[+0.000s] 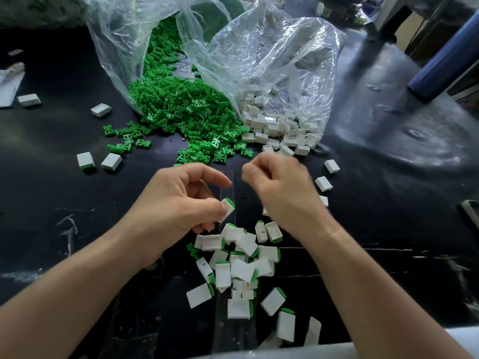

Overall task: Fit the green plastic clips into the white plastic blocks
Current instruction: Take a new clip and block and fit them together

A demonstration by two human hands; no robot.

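My left hand (181, 200) pinches a white block with a green clip fitted in it (228, 208), just above a heap of assembled blocks (241, 265) near the table's front. To its right, my right hand (280, 190) is blurred, its fingers curled; whether it holds anything is hidden. Loose green clips (181, 110) spill from a clear plastic bag (116, 35) behind the hands. Bare white blocks (274, 125) spill from a second clear bag (280, 55) to the right of the clips.
The black table (375, 156) carries stray white blocks at the left (85, 159) and right (324, 183). A dark blue cylinder (445, 66) lies at the back right. A strip of clear tape (228, 320) runs down the table under the heap.
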